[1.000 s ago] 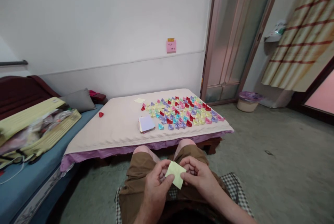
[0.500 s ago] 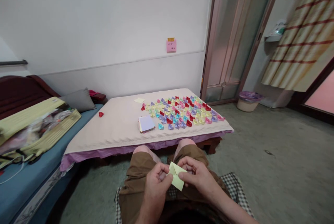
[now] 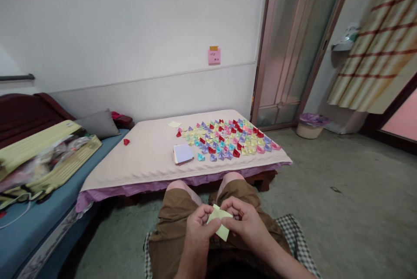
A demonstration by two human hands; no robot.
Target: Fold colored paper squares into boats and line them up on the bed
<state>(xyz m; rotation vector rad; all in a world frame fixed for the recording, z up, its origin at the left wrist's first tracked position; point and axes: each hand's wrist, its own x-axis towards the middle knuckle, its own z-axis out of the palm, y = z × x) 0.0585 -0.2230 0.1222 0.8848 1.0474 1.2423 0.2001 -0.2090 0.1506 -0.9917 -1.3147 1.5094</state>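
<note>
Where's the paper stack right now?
Head view, slightly left of centre: the paper stack lies on the pale cloth near its front edge, just left of a cyan folded paper.

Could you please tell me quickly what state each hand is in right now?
Left hand: closed, holding the left side of the pale yellow paper.
Right hand: closed, holding the right side of the same paper.

grey pillow point(image 3: 99, 124) | lined bin point(image 3: 309, 131) near panelled door point(image 3: 286, 53) | striped curtain point(image 3: 374, 60) | pink wall note point(image 3: 214, 57)
</note>
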